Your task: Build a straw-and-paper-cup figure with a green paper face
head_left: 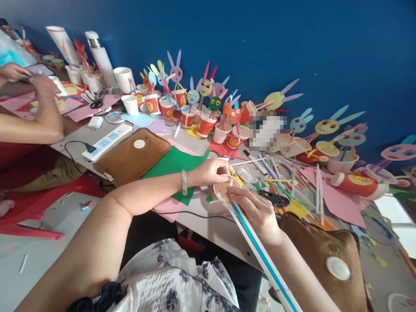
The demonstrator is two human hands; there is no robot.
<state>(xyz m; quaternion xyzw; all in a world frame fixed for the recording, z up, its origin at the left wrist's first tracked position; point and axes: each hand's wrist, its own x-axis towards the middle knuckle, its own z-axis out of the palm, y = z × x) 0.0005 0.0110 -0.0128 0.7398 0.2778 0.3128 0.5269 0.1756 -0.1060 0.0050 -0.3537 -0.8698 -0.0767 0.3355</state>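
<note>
A paper cup point(224, 189) is between my two hands near the table's front edge, its open top facing up. My left hand point(212, 172) is closed at the cup's far left rim, the fingertips pinching something small and pale at the rim. Over the near right side of the cup, my right hand point(256, 212) has its fingers pressed together on the end of a long white and blue strip point(256, 245). This strip runs down along my right forearm. Green paper point(177, 169) lies under my left wrist.
Paper cups with rabbit figures point(206, 123) line the wall. Brown cushions point(133, 154) flank my hands. A black glue gun point(274, 198), thin sticks and pink paper point(341, 197) lie right. A power strip point(108, 142) and another person's hands point(42, 82) are left.
</note>
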